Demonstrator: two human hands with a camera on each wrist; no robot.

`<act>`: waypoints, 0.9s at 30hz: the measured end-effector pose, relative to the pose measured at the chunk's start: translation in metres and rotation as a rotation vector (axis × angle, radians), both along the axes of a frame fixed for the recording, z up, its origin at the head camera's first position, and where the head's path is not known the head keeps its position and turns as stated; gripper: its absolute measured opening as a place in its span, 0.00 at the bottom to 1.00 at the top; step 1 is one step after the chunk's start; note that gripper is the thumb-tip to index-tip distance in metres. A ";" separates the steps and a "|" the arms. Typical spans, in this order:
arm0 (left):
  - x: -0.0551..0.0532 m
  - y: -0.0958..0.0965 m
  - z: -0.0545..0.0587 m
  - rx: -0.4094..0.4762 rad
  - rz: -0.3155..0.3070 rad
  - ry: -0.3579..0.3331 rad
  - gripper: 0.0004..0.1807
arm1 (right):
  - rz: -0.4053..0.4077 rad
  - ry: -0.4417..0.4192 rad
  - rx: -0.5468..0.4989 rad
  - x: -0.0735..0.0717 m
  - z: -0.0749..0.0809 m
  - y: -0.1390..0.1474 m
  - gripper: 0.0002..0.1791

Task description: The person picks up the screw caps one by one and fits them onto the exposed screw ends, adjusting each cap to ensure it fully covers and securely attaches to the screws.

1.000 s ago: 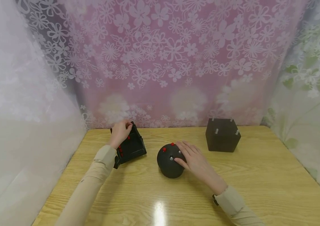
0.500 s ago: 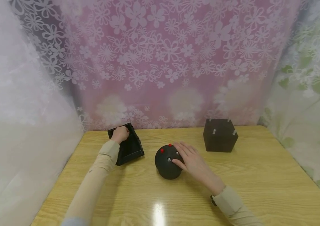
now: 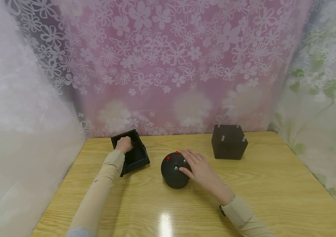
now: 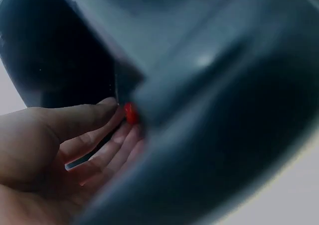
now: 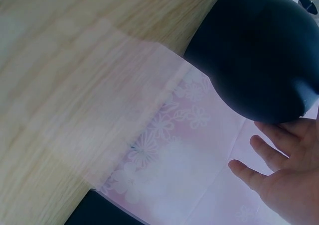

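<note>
My left hand (image 3: 124, 144) reaches into a black open tray (image 3: 139, 163) at the table's back left. In the left wrist view, its thumb and fingertips come together beside a small red piece (image 4: 131, 113) near the tray's wall; whether they grip it is unclear. My right hand (image 3: 201, 172) rests on the right side of a black rounded dome (image 3: 173, 179), fingers extended and spread. Two red pegs, one a red peg (image 3: 168, 158) on the left, and two pale pegs, one a clear peg (image 3: 176, 168) in the middle, stand on the dome's top.
A dark block (image 3: 230, 148) with several clear pegs on its top stands at the back right of the wooden table (image 3: 144, 204). A pink floral curtain (image 3: 168, 82) hangs behind the table, and pale curtains flank both sides.
My left hand has gone from the tray's far edge down into it, hiding the red pieces seen there before. The right hand stays on the dome. The head view has shifted slightly.
</note>
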State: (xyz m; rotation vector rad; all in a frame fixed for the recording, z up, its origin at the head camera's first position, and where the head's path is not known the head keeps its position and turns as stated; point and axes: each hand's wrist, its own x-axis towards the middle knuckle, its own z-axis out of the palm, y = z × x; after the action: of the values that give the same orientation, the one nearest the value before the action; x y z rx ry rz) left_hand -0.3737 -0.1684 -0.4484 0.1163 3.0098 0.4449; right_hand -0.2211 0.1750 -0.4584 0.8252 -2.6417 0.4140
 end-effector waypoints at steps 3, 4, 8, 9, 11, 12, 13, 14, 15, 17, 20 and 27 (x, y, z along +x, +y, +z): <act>0.002 0.000 -0.003 0.032 -0.007 0.001 0.07 | -0.002 -0.007 -0.007 0.000 -0.001 0.000 0.38; 0.002 0.000 -0.003 0.040 -0.010 -0.004 0.06 | 0.000 -0.005 -0.011 0.000 -0.001 0.000 0.38; 0.003 0.001 -0.004 0.052 -0.017 -0.012 0.02 | 0.008 0.006 -0.027 0.000 0.000 0.000 0.37; 0.003 0.001 -0.005 0.055 -0.012 -0.015 0.02 | 0.010 0.011 -0.028 0.000 0.000 0.000 0.37; 0.003 0.001 -0.006 0.058 -0.009 -0.016 0.05 | 0.014 0.021 -0.023 0.000 0.000 0.000 0.37; 0.003 0.002 -0.006 0.060 -0.006 -0.018 0.06 | 0.016 0.026 -0.022 0.000 0.000 0.000 0.37; 0.003 0.002 -0.007 0.061 -0.004 -0.019 0.06 | 0.017 0.030 -0.017 0.000 0.000 0.000 0.37; 0.004 0.002 -0.006 0.062 -0.004 -0.019 0.07 | 0.017 0.029 -0.016 0.000 0.000 0.000 0.38; 0.005 0.002 -0.005 0.063 -0.011 -0.018 0.06 | 0.017 0.030 -0.015 0.000 0.000 -0.001 0.38; 0.007 0.003 -0.003 0.072 -0.020 -0.023 0.05 | 0.017 0.026 -0.018 0.000 0.000 -0.001 0.37; 0.008 0.003 0.001 0.068 -0.044 -0.017 0.10 | 0.013 0.017 -0.025 0.000 -0.001 -0.001 0.37; 0.009 0.004 0.009 0.045 -0.058 -0.057 0.16 | 0.013 0.002 -0.039 0.000 -0.002 0.000 0.38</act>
State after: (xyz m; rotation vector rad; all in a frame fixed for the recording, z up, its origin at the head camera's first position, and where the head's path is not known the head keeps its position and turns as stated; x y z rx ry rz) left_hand -0.3650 -0.1645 -0.4392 0.1909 2.9330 0.5023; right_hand -0.2212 0.1747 -0.4600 0.8308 -2.6192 0.4670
